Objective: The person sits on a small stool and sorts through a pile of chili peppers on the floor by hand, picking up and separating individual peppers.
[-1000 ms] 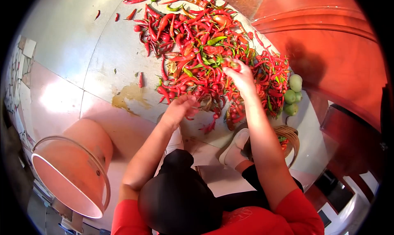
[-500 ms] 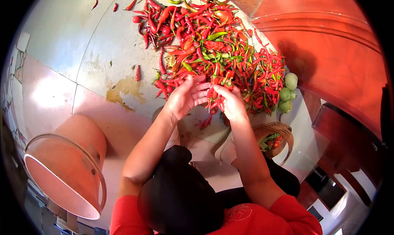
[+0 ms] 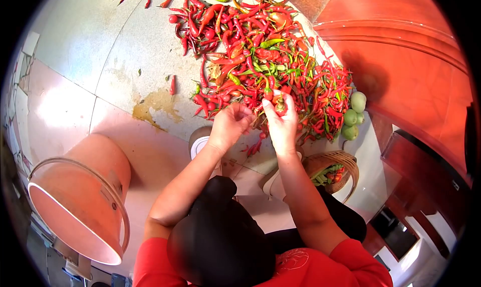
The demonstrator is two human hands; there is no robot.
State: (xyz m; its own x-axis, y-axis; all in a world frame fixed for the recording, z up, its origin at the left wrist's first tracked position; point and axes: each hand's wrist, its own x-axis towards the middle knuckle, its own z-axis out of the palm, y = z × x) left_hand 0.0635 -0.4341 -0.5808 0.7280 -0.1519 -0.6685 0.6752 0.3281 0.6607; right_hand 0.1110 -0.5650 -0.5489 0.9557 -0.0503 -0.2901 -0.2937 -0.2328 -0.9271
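A broad heap of red chili peppers, with some green ones and stems among them, spreads over the floor ahead of me. At its near edge, my right hand is closed around a red chili pepper, stem end showing; the fingers partly cover it. Just to the left, my left hand has its fingers curled together in a pinch, and whatever lies between them is hidden. The two hands are close but apart. Below them, a few red peppers lie near my shoes.
A large pinkish bucket with a handle stands at the left. To my right is a wicker basket holding peppers and greenery. Several green fruits sit beside the heap, near a red wooden furniture panel.
My left hand has gone from open, fingers stretched out, to curled in a pinch. The bunch of peppers between my hands is gone; my right hand has turned and holds a pepper higher up.
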